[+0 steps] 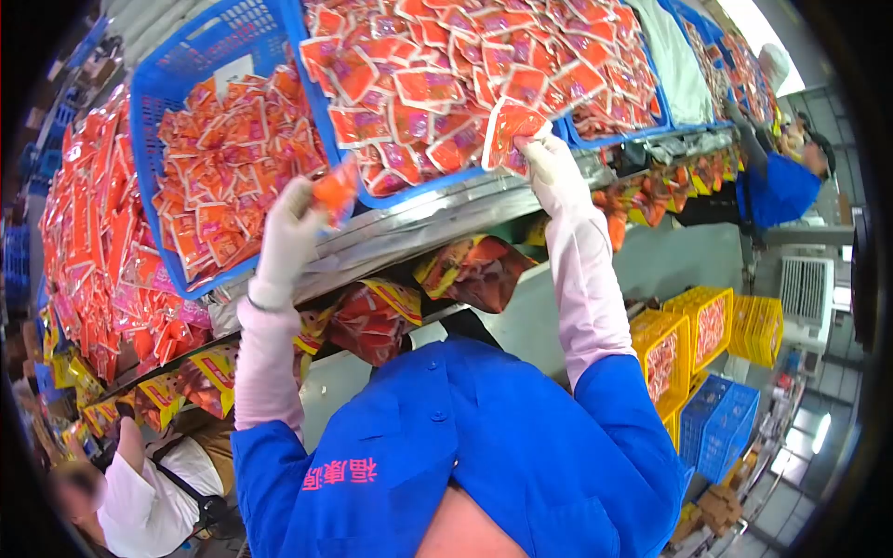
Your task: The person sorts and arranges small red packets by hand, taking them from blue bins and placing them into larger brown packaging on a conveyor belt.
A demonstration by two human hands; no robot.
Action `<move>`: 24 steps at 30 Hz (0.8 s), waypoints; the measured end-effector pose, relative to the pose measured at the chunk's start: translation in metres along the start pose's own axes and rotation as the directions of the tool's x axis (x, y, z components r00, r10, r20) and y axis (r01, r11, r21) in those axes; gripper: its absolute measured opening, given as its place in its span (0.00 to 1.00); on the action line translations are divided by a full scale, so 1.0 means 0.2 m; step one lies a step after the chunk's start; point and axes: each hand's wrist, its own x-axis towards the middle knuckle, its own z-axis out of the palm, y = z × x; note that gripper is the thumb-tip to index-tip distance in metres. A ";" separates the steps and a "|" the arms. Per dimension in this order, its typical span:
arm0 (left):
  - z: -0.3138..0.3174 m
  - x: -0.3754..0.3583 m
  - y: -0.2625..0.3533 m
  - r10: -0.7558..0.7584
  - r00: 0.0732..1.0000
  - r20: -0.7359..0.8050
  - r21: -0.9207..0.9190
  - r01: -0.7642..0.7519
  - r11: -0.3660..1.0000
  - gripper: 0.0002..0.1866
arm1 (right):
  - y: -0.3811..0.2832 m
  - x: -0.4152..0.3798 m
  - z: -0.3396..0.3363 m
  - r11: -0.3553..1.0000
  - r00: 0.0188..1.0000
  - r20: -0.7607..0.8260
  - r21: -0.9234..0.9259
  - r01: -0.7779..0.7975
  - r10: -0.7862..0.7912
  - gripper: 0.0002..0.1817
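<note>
**Both hands up in the sachet baskets**

Reaching overhead with both gloved hands. Left hand pinching one orange sachet, fingers closed around it, right at the rim of the blue basket. Right hand gripping a red sachet at the edge of the neighbouring basket, fingers curled shut on it.

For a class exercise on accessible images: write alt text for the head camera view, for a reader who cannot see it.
A person in a blue jacket reaches up with two gloved hands, the left hand and the right hand each gripping a red sachet at the edge of blue baskets heaped with red sachets. Co-workers stand at either side.
</note>
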 end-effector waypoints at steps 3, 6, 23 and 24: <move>0.39 -0.26 0.12 0.225 0.935 0.274 0.335 -0.312 0.889 0.08 | -0.10 -0.29 -0.04 0.938 0.977 -0.031 -0.275 -0.211 0.211 0.15; 0.70 -0.41 -0.08 0.242 0.787 0.567 0.493 -0.560 0.666 0.10 | -0.22 -0.55 0.09 0.735 0.926 0.082 -0.635 -0.236 0.368 0.11; 0.13 -0.29 -0.06 0.270 0.915 0.301 0.669 -0.404 0.624 0.07 | 0.18 -0.37 0.66 0.288 0.507 0.492 -0.856 0.430 0.708 0.11; 0.04 -0.18 -0.09 0.258 0.951 0.169 0.762 -0.292 0.578 0.07 | 0.17 -0.29 0.59 0.387 0.702 0.622 -0.776 0.497 0.346 0.11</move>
